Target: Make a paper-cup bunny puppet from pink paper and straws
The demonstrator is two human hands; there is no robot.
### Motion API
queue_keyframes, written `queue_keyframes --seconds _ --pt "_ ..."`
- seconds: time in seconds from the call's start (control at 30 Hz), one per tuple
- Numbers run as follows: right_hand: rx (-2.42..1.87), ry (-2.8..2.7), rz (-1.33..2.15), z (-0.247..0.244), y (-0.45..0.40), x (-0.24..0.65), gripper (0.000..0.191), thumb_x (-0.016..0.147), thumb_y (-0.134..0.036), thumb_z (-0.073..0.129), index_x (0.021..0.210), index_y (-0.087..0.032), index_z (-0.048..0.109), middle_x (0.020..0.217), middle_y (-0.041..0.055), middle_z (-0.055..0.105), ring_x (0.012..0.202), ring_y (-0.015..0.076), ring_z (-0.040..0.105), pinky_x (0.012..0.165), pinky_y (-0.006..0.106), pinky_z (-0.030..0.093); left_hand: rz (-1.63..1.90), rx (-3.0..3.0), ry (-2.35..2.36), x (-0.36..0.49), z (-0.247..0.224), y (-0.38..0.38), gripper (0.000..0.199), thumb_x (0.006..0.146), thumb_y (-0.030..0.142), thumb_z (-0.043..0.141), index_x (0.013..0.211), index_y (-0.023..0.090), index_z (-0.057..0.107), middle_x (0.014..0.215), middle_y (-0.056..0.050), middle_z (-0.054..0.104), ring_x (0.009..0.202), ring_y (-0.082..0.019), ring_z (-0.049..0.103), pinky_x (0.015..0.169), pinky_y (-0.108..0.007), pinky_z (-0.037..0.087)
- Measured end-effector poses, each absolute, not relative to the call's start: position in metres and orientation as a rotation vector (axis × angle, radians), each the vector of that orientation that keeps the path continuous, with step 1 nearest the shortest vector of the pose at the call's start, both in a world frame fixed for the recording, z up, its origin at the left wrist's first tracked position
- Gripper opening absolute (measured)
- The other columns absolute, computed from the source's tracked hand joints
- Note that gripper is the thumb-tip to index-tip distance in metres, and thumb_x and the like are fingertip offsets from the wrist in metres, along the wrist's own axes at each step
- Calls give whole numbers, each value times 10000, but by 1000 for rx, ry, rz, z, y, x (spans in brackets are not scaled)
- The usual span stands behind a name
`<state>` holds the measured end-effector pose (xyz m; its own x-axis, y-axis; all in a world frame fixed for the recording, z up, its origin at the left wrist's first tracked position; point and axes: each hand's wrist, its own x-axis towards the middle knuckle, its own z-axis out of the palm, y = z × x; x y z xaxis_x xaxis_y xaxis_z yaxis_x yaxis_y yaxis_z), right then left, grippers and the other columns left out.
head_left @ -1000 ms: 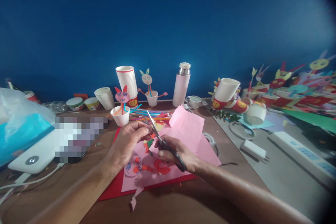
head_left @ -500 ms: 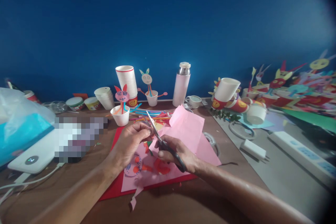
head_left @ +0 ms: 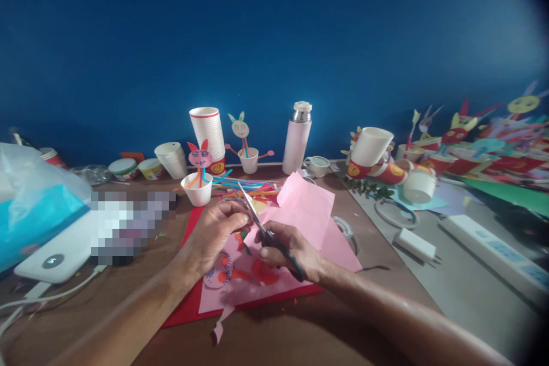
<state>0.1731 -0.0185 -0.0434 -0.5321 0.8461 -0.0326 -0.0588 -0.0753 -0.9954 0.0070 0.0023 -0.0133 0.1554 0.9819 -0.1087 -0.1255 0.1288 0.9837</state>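
My left hand (head_left: 221,229) is raised with the thumb against the curled fingers, pinched closed. My right hand (head_left: 291,249) is curled in a grip, knuckles up. Both bare forearms reach in from the lower corners, hands close together.

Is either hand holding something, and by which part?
The right hand holds the scissors by the dark handles. Whatever the left hand pinches cannot be told.

A pink flask (head_left: 297,146) stands upright near a white mug (head_left: 319,167) before the blue wall (head_left: 257,40), a white plug adapter (head_left: 414,245) lies near a power strip (head_left: 493,251), and a white power bank (head_left: 51,262) rests beside a plastic bag (head_left: 38,211).
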Motion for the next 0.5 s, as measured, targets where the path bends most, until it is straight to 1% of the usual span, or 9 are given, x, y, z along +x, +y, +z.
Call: queue_keyframes --seconds 0.17,0.3,0.4,0.5 --pt "-922 -1497 1694 -49 -17 173 380 636 -422 689 830 -146 513 539 -63 467 451 47 397 429 170 320 1058 1087 1054 5 -13 2 44 619 179 634 625 148 604 640 5 635 633 -116 581 666 -237 456" --pt "-931 -1537 1681 -45 -16 175 381 653 -458 663 827 -152 518 519 -63 463 439 61 411 427 182 326 1045 1111 1038 4 -10 2 47 629 175 637 618 141 606 642 4 628 632 -111 580 660 -229 461" --pt "-816 -1629 1655 -39 -14 181 352 715 -485 596 773 -147 521 580 -31 496 499 81 448 495 214 365 1055 1094 1019 1 -8 4 62 634 169 642 603 134 600 658 -4 630 657 -121 594 688 -245 472" --pt "-649 -1688 1645 -39 -10 187 369 816 -486 465 713 -136 522 630 6 520 578 101 477 600 247 382 1080 1002 1003 -2 -9 8 67 629 175 659 632 132 607 678 -11 639 653 -123 606 701 -264 478"
